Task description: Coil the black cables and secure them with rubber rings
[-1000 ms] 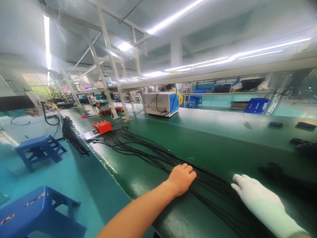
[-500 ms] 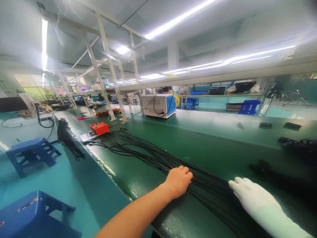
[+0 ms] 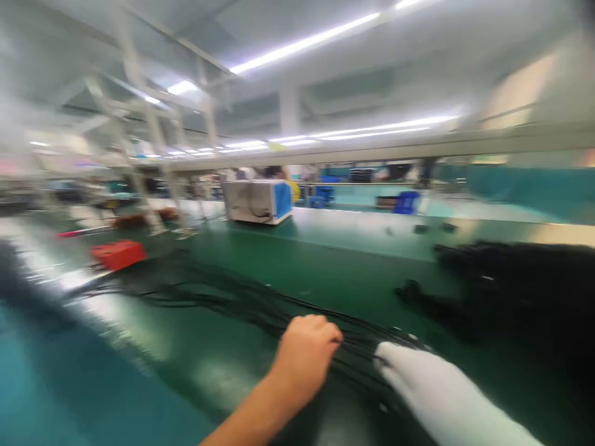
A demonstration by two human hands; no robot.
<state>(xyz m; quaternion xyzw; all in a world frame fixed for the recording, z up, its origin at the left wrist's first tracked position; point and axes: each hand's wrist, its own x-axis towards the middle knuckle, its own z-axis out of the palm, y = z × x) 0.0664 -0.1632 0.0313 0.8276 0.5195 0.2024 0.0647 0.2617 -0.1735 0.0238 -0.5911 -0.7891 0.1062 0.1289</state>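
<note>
Bundle of long, thin black cables (image 3: 251, 305), motion-blurred, on glossy green tabletop (image 3: 307, 263).
Bundle runs beneath bare left hand (image 3: 310, 347), closed on it, to white-gloved right hand (image 3: 413, 375); right-hand grip indeterminable.

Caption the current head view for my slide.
Bare left hand and white-gloved right hand at black cables along a green workbench, red box beyond.

No legible txt, labels, nos. or signs in view (much of it v. blurry).
</note>
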